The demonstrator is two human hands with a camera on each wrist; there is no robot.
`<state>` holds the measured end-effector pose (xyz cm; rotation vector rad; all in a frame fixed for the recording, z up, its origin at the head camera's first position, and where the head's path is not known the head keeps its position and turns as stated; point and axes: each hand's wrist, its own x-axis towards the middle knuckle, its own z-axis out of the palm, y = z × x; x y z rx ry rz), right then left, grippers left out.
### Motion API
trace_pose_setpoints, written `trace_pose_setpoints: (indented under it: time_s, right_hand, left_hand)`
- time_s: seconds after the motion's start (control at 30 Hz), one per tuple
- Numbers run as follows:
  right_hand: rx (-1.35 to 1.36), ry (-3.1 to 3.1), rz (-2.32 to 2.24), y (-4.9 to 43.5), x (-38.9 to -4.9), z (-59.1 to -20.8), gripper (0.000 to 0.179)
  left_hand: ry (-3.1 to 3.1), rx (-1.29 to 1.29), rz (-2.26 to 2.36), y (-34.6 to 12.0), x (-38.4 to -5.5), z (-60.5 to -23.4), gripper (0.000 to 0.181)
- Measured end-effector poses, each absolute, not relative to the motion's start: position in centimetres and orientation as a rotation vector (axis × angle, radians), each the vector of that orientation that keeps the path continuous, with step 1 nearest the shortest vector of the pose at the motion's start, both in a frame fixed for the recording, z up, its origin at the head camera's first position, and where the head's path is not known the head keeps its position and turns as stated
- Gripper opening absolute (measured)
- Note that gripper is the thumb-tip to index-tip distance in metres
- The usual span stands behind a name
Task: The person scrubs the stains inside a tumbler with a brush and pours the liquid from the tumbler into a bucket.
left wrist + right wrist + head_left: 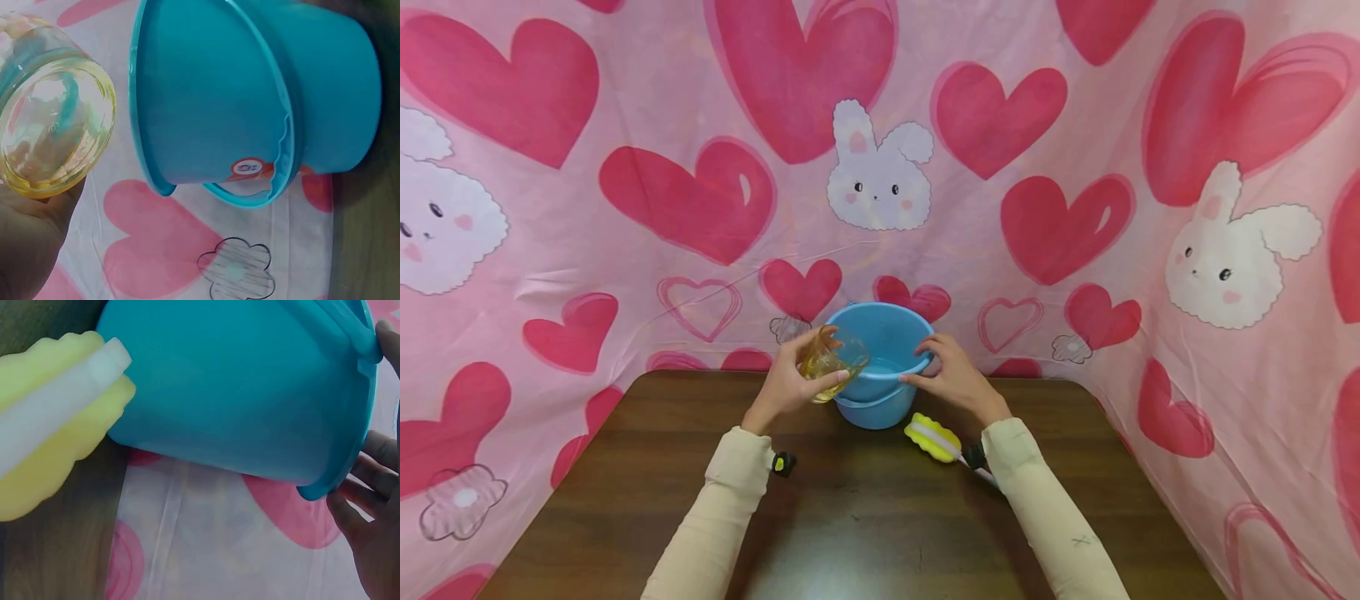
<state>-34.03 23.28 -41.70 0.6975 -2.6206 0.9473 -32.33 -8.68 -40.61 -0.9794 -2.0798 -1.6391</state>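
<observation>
Tilted on its side, an amber see-through glass [823,375] is held in my left hand [784,382], with its mouth toward the blue bucket [874,414] and overlapping the rim in the head view. The left wrist view shows the round base of the glass [53,128] up close, the fingers partly hidden behind it. My right hand [958,377] grips the bucket's right rim, fingertips at the edge and thumb toward the front. The bucket stands upright at the back of the table, its handle [247,199] hanging down against the side.
A yellow sponge brush [931,439] with a pale handle lies on the brown wooden table [850,517], just right of the bucket and partly under the right wrist. Behind the table hangs a pink cloth [647,275] printed with hearts and rabbits.
</observation>
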Motion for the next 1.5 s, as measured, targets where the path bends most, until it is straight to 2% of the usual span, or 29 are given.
trace_pose_setpoints:
  time_s: [0.27, 0.53, 0.93, 1.5]
  right_hand:
    - [0.678, -2.633, 0.793, 22.6, -33.9, -41.2, 0.052]
    - [0.69, -2.595, 0.757, 22.2, -33.9, -40.9, 0.051]
    - [0.623, -2.645, 0.778, 21.9, -33.8, -40.5, 0.055]
    - [0.562, -2.724, 0.827, 21.6, -33.7, -39.8, 0.055]
  left_hand:
    - [-2.157, -0.947, -1.575, -8.6, -33.7, -39.4, 0.065]
    - [-2.329, -0.875, -1.416, -8.3, -34.8, -38.1, 0.079]
    - [-2.493, -0.856, -1.297, -7.8, -36.1, -36.7, 0.087]
    - [-2.59, -0.885, -1.013, -7.0, -36.8, -35.1, 0.087]
